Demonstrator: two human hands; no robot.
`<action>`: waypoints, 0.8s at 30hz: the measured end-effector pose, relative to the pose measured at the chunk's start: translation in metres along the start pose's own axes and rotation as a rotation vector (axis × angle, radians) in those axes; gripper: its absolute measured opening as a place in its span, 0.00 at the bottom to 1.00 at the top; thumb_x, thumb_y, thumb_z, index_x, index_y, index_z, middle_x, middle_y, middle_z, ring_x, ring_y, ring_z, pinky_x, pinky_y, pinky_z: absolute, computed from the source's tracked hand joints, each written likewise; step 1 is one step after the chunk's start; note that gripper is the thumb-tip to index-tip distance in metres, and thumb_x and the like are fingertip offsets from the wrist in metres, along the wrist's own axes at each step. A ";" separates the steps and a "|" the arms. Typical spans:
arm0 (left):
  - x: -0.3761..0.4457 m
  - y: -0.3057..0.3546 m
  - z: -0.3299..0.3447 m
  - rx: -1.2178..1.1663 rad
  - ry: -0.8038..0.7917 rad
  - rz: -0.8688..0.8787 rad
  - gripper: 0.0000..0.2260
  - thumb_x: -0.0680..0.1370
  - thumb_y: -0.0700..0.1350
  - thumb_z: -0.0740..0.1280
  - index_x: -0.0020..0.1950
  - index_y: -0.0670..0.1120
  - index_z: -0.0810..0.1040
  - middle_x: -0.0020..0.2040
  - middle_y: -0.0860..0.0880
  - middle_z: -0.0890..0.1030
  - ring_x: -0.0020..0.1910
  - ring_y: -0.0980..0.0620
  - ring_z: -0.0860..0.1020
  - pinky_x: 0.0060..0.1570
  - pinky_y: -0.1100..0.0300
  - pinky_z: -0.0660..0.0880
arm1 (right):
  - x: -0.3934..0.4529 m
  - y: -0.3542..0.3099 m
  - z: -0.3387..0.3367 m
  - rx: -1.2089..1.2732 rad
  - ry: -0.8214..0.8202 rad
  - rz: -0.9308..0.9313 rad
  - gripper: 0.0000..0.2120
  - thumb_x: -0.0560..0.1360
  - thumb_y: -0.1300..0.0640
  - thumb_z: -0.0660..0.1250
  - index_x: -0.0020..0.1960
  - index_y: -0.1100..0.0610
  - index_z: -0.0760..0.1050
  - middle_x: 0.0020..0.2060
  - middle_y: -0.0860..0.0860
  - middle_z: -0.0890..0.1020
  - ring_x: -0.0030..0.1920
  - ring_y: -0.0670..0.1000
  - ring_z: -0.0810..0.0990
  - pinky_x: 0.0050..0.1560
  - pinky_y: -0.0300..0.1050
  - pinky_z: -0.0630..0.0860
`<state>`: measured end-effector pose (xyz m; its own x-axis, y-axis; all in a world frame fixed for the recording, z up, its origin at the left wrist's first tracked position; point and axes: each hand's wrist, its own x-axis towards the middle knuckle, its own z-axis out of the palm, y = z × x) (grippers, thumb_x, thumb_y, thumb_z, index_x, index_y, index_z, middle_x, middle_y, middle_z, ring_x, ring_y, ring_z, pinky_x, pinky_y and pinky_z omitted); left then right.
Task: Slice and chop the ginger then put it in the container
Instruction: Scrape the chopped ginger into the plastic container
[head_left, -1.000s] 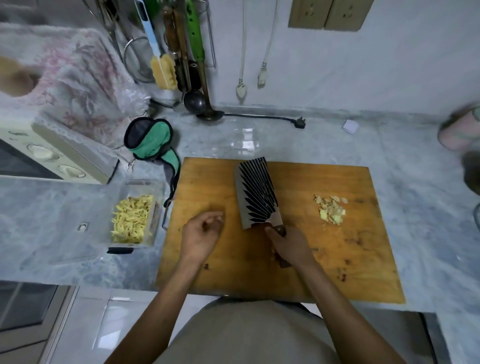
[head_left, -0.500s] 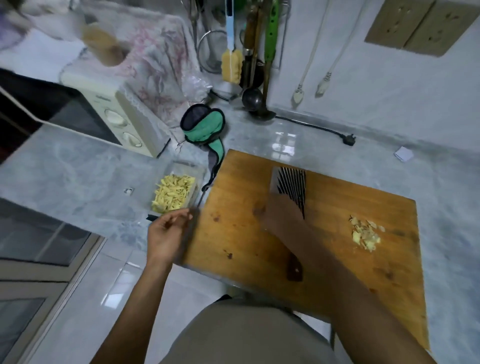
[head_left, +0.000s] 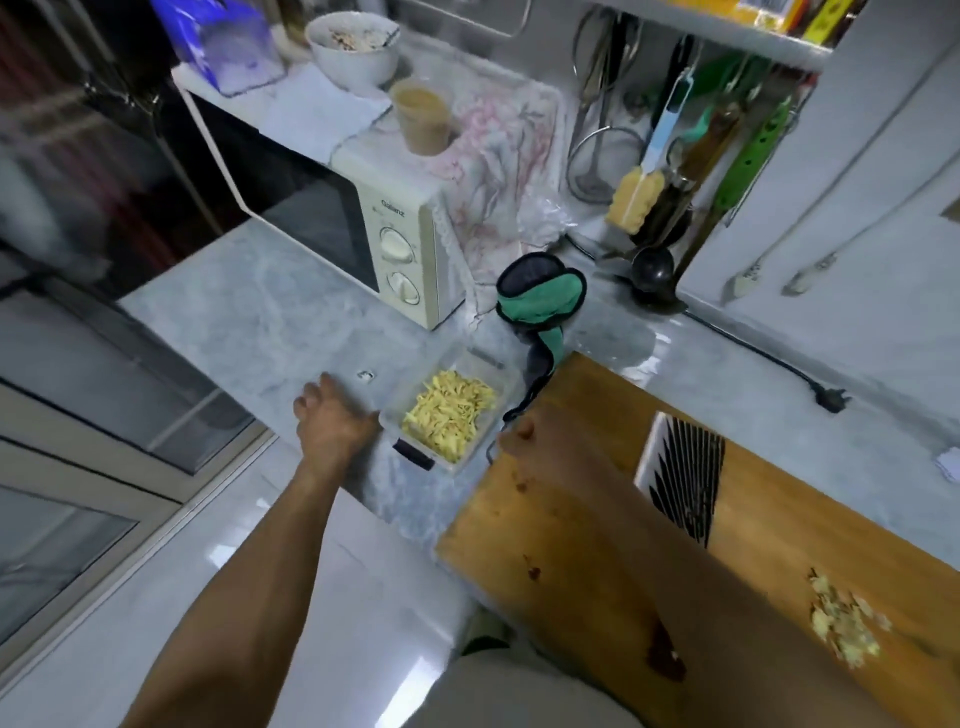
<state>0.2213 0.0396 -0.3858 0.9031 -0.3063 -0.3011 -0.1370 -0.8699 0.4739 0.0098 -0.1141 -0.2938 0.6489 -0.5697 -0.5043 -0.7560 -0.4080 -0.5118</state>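
Note:
A clear plastic container (head_left: 390, 419) holds yellow ginger strips (head_left: 449, 410) on the grey counter, just left of the wooden cutting board (head_left: 571, 519). My left hand (head_left: 332, 415) rests on the counter with its thumb side against the container's left wall; the fingers look loosely bent and hold nothing. My right hand (head_left: 519, 441) is blurred over the board's left corner, near the container's right wall, and holds nothing. The cleaver (head_left: 680, 478) lies flat on the board. A small pile of ginger scraps (head_left: 841, 623) sits on the board's right part.
A cream microwave (head_left: 400, 249) stands behind the container. A green and black pouch (head_left: 540, 296) lies between it and the board. Utensils (head_left: 649, 182) hang at the wall, and a black cord with a plug (head_left: 831, 400) runs along the back. The counter's front edge is just below my left hand.
My right hand let go of the cleaver, which now lies flat on the board. Both hands moved left to the container, and the view swung left.

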 end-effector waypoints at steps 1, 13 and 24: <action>0.005 0.003 0.000 0.051 -0.001 0.001 0.44 0.69 0.54 0.77 0.76 0.42 0.56 0.73 0.37 0.62 0.71 0.35 0.60 0.68 0.41 0.63 | 0.005 0.002 0.002 0.001 0.015 0.003 0.15 0.82 0.47 0.63 0.44 0.57 0.76 0.46 0.59 0.83 0.44 0.59 0.79 0.54 0.52 0.79; 0.013 0.008 -0.029 -0.005 -0.008 -0.118 0.54 0.56 0.71 0.74 0.73 0.46 0.58 0.68 0.38 0.65 0.68 0.36 0.67 0.68 0.44 0.67 | 0.052 -0.008 0.048 0.593 -0.140 0.280 0.15 0.82 0.50 0.67 0.46 0.62 0.76 0.34 0.54 0.79 0.28 0.48 0.79 0.29 0.42 0.78; -0.061 0.037 -0.003 0.025 -0.024 0.254 0.54 0.58 0.74 0.69 0.79 0.54 0.56 0.74 0.43 0.62 0.73 0.41 0.59 0.71 0.47 0.58 | 0.044 0.026 0.038 0.830 -0.314 0.261 0.05 0.83 0.65 0.61 0.53 0.66 0.74 0.39 0.57 0.83 0.34 0.52 0.83 0.38 0.47 0.81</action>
<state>0.1622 0.0269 -0.3475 0.8282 -0.5254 -0.1949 -0.3689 -0.7729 0.5162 0.0224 -0.1228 -0.3558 0.5521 -0.3030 -0.7768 -0.6559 0.4173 -0.6290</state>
